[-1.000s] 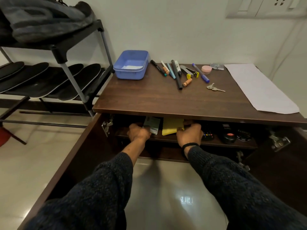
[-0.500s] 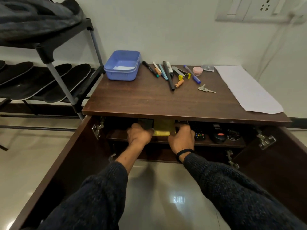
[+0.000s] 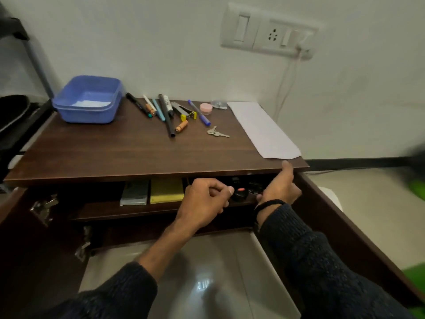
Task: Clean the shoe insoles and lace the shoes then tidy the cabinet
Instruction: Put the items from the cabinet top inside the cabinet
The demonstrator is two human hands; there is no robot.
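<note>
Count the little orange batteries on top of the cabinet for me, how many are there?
2. One orange battery lies among the pens at the back; the other orange battery lies nearer the front, beside the long black pen. More could be hidden under the pens.

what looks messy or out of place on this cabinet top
The pens and markers lie loose and fanned at different angles beside the blue tub, with two orange batteries and a set of keys among them. The white paper sits skewed, its near corner reaching the cabinet top's edge. Nothing looks spilled or broken.
</note>
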